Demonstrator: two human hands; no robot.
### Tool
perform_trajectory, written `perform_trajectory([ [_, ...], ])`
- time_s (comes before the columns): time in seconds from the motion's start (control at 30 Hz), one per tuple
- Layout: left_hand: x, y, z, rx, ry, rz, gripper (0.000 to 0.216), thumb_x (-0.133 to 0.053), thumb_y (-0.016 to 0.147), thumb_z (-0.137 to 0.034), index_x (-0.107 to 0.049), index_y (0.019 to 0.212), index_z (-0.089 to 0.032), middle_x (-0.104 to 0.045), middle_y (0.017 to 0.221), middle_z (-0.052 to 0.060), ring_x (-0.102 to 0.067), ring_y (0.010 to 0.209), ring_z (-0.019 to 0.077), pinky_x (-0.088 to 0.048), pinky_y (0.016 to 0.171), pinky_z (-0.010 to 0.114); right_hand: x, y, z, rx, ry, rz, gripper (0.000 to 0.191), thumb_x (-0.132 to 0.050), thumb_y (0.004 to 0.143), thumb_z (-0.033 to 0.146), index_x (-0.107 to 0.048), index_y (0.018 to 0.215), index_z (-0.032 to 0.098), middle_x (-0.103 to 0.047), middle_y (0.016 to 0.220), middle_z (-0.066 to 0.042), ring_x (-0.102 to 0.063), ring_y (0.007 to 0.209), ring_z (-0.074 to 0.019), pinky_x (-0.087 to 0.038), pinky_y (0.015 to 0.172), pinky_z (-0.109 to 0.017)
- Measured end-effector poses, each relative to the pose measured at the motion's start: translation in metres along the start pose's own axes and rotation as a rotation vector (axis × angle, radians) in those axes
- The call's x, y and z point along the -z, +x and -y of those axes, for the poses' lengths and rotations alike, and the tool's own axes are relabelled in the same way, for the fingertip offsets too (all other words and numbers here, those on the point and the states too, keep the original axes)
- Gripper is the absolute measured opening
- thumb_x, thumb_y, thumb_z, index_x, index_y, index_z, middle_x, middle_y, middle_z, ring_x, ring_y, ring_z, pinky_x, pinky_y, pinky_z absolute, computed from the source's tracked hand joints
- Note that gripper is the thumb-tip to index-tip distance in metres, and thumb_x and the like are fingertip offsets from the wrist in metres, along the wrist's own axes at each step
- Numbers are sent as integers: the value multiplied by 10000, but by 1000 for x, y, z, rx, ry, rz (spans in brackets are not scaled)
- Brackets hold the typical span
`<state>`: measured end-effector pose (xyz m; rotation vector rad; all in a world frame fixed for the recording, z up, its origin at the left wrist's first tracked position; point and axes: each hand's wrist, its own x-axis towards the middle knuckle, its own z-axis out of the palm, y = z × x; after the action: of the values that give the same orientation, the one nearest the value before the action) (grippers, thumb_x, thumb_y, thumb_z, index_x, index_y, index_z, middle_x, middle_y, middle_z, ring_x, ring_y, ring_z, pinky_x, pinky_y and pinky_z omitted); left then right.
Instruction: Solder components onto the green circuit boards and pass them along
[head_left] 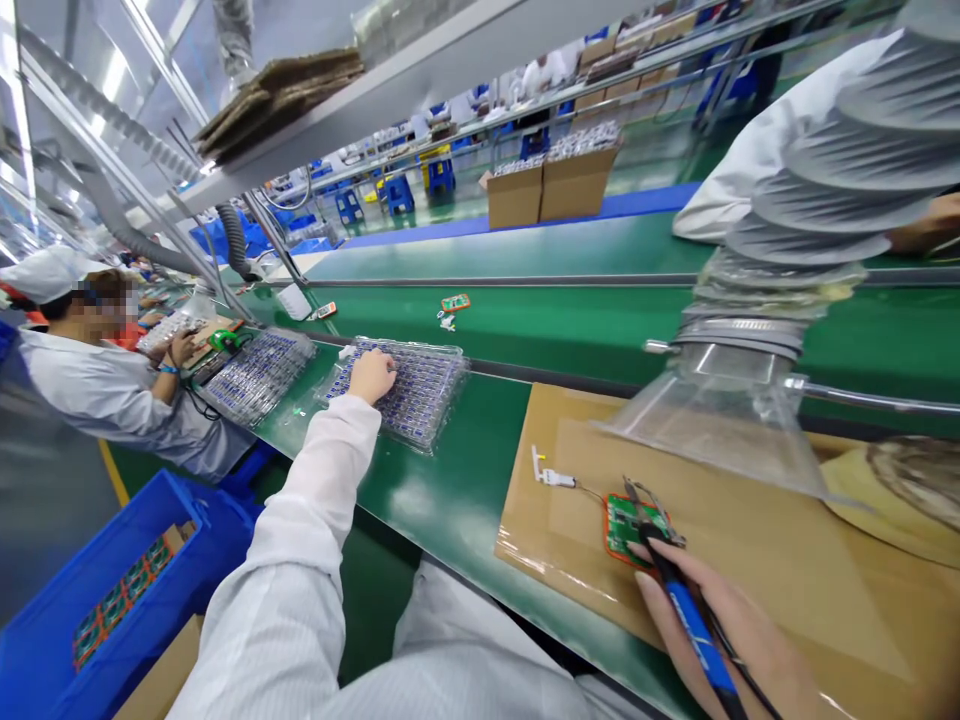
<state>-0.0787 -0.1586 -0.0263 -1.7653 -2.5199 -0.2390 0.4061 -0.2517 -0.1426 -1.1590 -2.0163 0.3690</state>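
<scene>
My right hand (720,630) is closed round a blue and black soldering iron (694,625), whose front end has metal parts over a green circuit board (624,525) in an orange frame. A thin wire runs from that board to a small white connector piece (556,478) on the cardboard sheet (547,560). Away to the left, my left hand (371,377) rests over a clear plastic tray (427,425) filled with rows of small silver and blue parts. Its fingers are bent and pinched together; what they hold, if anything, is too small to make out.
A clear fume hood (720,410) on a grey hose stands behind the board. On the green belt lie another orange-framed board (455,302) and small white pieces. A second parts tray (259,378) and a co-worker (112,350) are left. A blue bin (135,590) holds boards.
</scene>
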Motion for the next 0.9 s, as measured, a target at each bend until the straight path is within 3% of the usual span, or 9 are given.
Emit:
perform_trajectory([
  [0.13, -7, 6, 6, -28, -32, 31, 148, -594, 881, -150, -732, 829, -134, -683, 1081, 158, -573, 1144, 311, -388, 1064, 463, 5, 0, 1, -5, -10, -25, 376, -639, 925, 470, -635, 1278, 342, -766, 1134, -57, -758, 970, -321, -638, 793, -459],
  [0.3, 10, -1, 4, -43, -167, -28, 133, -535, 880, -115, -663, 855, -143, -703, 1101, 147, -593, 1127, 249, -413, 1082, 397, 8, -4, -6, -19, -5, -46, 383, -670, 908, 451, -651, 1274, 340, -773, 1134, -51, -750, 976, -312, -617, 844, -455],
  [0.43, 16, -39, -38, -85, -368, -94, 180, -420, 975, -223, -589, 961, -162, -717, 1162, 133, -649, 1098, 190, -485, 1015, 344, 8, -5, 12, -152, 126, -80, 382, -679, 898, 481, -673, 1225, 284, -780, 1103, -71, -750, 1001, -304, -599, 912, -457],
  [0.47, 12, -55, -57, -128, -462, -60, 187, -418, 990, -278, -571, 953, -176, -737, 1117, 113, -676, 1044, 175, -516, 958, 324, 8, -4, 21, -221, 181, -97, 391, -676, 902, 489, -668, 1223, 265, -787, 1067, -65, -751, 1018, -294, -591, 936, -452],
  [0.5, 7, -73, -78, -180, -720, 23, 186, -475, 979, -337, -562, 931, -179, -756, 1031, 110, -699, 972, 183, -537, 896, 327, 8, -3, 32, -272, 252, -125, 391, -689, 899, 478, -661, 1215, 250, -796, 1025, -60, -759, 1004, -279, -597, 926, -429],
  [0.57, -6, -112, -122, -271, -1145, 384, 289, -635, 898, -458, -550, 867, -184, -755, 829, 91, -718, 817, 201, -555, 772, 331, 8, 4, 54, -354, 377, -178, 357, -710, 901, 408, -643, 1212, 248, -799, 1040, -60, -753, 1044, -253, -583, 980, -424],
  [0.67, -23, -160, -176, -300, -1370, 766, 398, -750, 816, -521, -555, 805, -174, -725, 723, 77, -678, 671, 168, -519, 660, 288, 9, 20, 78, -398, 580, -234, 289, -720, 890, 354, -630, 1142, 245, -799, 967, -53, -769, 969, -230, -613, 931, -424],
  [0.73, -28, -178, -197, -322, -1380, 830, 371, -751, 828, -489, -575, 791, -164, -717, 722, 70, -661, 667, 149, -510, 670, 272, 9, 28, 86, -437, 713, -244, 308, -745, 863, 330, -620, 1133, 249, -794, 980, -48, -774, 871, -207, -647, 815, -379],
  [0.9, -25, -184, -215, -393, -1262, 773, 207, -724, 821, -310, -592, 756, -164, -692, 707, 35, -634, 668, 128, -504, 681, 247, 12, 30, 88, -515, 825, -291, 318, -775, 828, 308, -626, 1102, 252, -773, 928, -17, -751, 794, -172, -649, 759, -333],
])
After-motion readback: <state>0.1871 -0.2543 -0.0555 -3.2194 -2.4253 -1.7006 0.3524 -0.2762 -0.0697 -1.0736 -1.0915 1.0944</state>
